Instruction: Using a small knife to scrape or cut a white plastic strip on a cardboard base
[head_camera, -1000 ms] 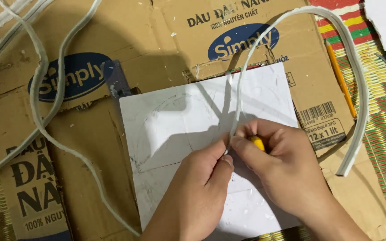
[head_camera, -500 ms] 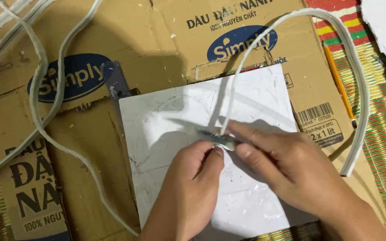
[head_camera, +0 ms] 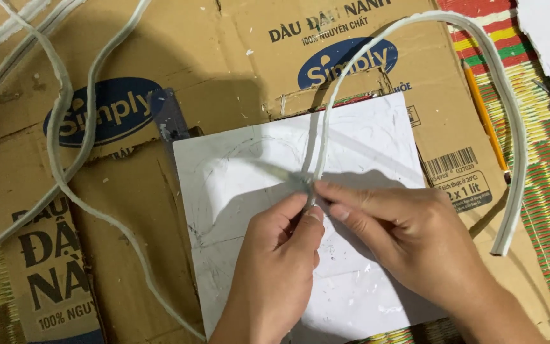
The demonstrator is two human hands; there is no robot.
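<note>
Both hands, left (head_camera: 281,255) and right (head_camera: 408,245), pinched the white foam strip (head_camera: 415,25) tight at mid-frame; keeping it flat on the white sheet (head_camera: 243,165) looked wise

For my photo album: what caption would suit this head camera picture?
Two hands, left and right, pinch a white strip over a white sheet on flattened cardboard.

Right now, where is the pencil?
In the head view the orange pencil lies at upper right, along the flattened cardboard's right edge beside the striped mat, inside the arching white foam strip.
</note>
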